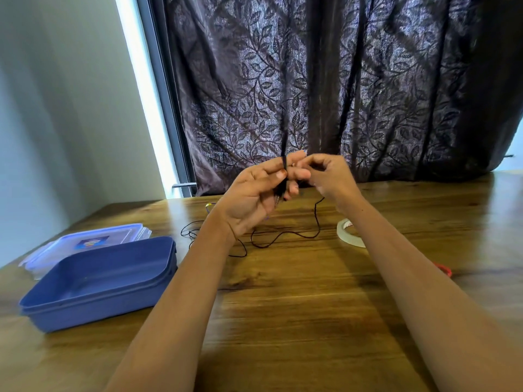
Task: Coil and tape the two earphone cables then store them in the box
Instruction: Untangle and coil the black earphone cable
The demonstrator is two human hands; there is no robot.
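My left hand (254,193) is raised above the wooden table (297,306) and pinches a folded bunch of black earphone cable (284,171) between thumb and fingers. My right hand (328,176) touches the same cable right beside it, fingers curled on the strand. The loose rest of the black cable (297,234) trails down onto the table in loops. A roll of clear tape (349,233) lies to the right of the loops. An open blue box (99,281) stands at the left.
The box's clear lid (85,243) lies behind the box. A small red object (444,268) peeks out beside my right forearm. A dark patterned curtain (339,94) hangs behind the table's far edge.
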